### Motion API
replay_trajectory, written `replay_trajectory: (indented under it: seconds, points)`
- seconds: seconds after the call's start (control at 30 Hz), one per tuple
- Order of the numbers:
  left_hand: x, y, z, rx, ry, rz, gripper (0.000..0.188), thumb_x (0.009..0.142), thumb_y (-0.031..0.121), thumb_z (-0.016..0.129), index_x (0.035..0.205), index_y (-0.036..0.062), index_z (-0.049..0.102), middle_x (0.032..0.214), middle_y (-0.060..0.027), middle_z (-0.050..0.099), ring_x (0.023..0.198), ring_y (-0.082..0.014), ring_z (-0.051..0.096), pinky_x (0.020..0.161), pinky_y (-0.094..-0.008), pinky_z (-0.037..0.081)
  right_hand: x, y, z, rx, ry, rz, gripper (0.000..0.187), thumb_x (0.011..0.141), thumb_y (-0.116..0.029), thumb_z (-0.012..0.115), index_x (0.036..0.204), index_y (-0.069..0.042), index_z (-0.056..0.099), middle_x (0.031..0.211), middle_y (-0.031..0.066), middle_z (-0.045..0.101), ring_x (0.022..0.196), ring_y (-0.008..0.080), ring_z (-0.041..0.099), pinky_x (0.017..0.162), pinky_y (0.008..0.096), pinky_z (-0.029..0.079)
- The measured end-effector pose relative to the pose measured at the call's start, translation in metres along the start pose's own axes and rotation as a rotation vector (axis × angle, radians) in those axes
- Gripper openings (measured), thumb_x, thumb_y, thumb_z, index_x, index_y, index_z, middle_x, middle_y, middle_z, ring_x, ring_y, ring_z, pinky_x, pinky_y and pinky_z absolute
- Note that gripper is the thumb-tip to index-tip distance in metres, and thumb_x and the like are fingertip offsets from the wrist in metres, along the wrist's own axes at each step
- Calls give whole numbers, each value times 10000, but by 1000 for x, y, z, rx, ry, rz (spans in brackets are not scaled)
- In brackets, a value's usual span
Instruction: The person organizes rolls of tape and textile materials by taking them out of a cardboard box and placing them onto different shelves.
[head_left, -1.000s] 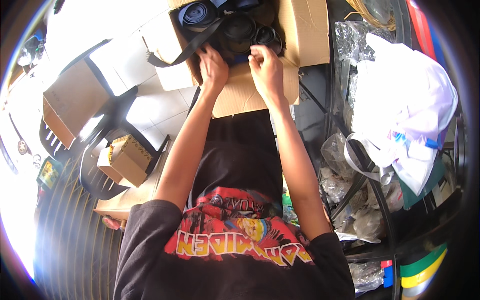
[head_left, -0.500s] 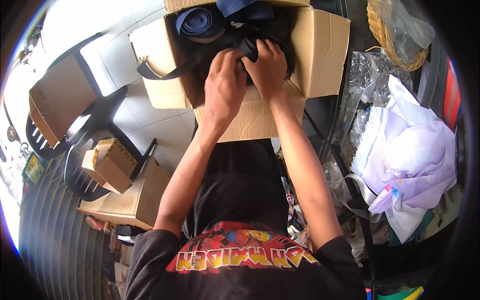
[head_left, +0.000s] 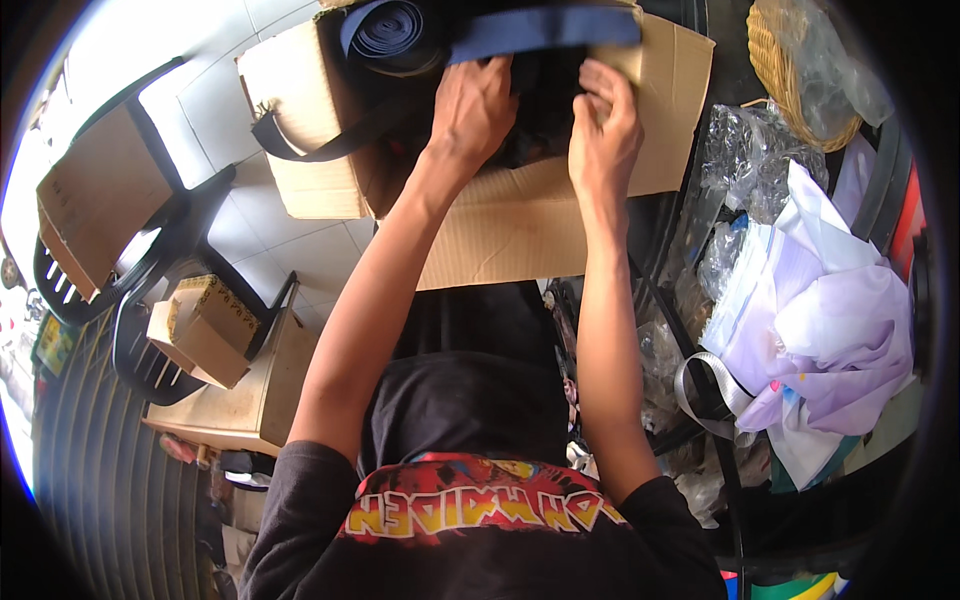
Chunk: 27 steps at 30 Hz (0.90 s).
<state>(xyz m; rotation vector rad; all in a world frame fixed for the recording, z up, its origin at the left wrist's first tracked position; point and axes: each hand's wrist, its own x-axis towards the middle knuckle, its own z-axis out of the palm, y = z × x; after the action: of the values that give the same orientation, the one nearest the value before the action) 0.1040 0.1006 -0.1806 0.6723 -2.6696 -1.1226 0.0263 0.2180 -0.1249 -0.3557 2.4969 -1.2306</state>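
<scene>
An open cardboard box (head_left: 505, 235) stands in front of me, holding dark straps and other black material. My left hand (head_left: 475, 115) is in it, fingers bent and closed by the lower edge of a flat navy webbing strap (head_left: 560, 27); its fingertips and whatever they pinch are hidden. My right hand (head_left: 608, 125) is at the box's right side, below the strap's end, with fingers loosely curled, thumb apart and nothing visible in it. A rolled navy webbing coil (head_left: 385, 35) sits at the box's far left. A black strap (head_left: 320, 152) hangs over the left flap.
On the left, black chairs (head_left: 205, 220) carry a flat cardboard piece (head_left: 105, 205) and a small carton (head_left: 205, 335). To the right lie clear plastic wrapping (head_left: 750, 150), pale lilac fabric (head_left: 830, 300) and a wicker piece (head_left: 775, 65). A wooden box (head_left: 265, 390) stands lower left.
My hands, close together before, have moved apart, the right one going right. The navy strap now stretches flat to the right across the box. The view has shifted slightly.
</scene>
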Motion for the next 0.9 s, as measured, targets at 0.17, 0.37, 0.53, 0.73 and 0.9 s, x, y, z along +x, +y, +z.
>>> replay_trajectory:
  seconds: [0.17, 0.37, 0.53, 0.73, 0.9]
  points:
    - [-34, 23, -28, -141, -142, -78, 521, 816, 83, 703, 1304, 65, 520, 1245, -212, 571, 1053, -415, 583, 887, -449, 502, 30, 16, 23, -251, -50, -59, 436, 884, -198, 601, 1231, 56, 531, 1201, 262, 599, 1153, 404, 554, 997, 455, 430]
    - [-65, 20, -69, -300, 227, -377, 351, 889, -16, 590, 1239, -12, 570, 1338, -197, 542, 1140, -280, 606, 955, -353, 499, 14, -34, 41, -325, 203, -311, 381, 762, -123, 684, 1105, 1, 575, 1092, 229, 620, 1036, 350, 587, 866, 457, 453]
    - [-35, 4, -60, -707, 288, -800, 438, 908, 202, 639, 1191, -108, 512, 1158, -183, 616, 1025, -220, 580, 869, -316, 472, 9, -45, 90, -131, -41, -373, 479, 714, -145, 765, 1125, 8, 575, 1085, 203, 584, 996, 362, 581, 868, 443, 485]
    - [-33, -5, -39, -792, 440, -916, 413, 891, 117, 593, 1220, -115, 497, 1085, -220, 646, 1003, -234, 597, 916, -341, 450, 19, -44, 106, -266, -244, -272, 748, 667, -210, 801, 1290, 32, 466, 1285, 237, 475, 1201, 413, 463, 1033, 500, 411]
    - [-41, -13, -28, -812, 477, -847, 472, 871, 87, 605, 1288, -77, 456, 1225, -173, 574, 1103, -205, 540, 938, -301, 422, 19, -50, 100, -410, -355, -308, 832, 607, -213, 822, 1323, -40, 437, 1325, 182, 450, 1211, 417, 458, 994, 582, 396]
